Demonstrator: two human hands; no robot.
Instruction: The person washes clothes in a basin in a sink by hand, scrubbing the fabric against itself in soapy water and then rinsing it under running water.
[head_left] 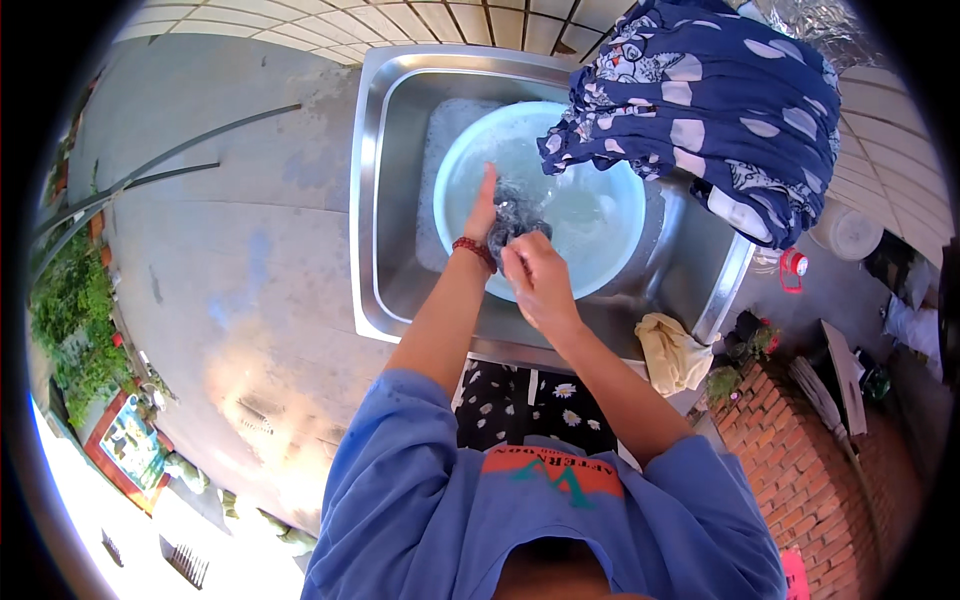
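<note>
A pale blue basin (610,215) of soapy water sits in a steel sink (400,180). Over the basin both of my hands grip a small wet dark cloth (515,213). My left hand (484,212), with a red band at the wrist, holds the cloth's left side with its fingers pointing away from me. My right hand (540,280) clutches the cloth's near side, just above the basin's front rim.
A large navy patterned garment (710,110) hangs over the sink's right side. A yellow cloth (672,352) lies at the sink's front right corner. A brick wall (800,460) stands at the lower right, a grey concrete floor (230,270) lies to the left.
</note>
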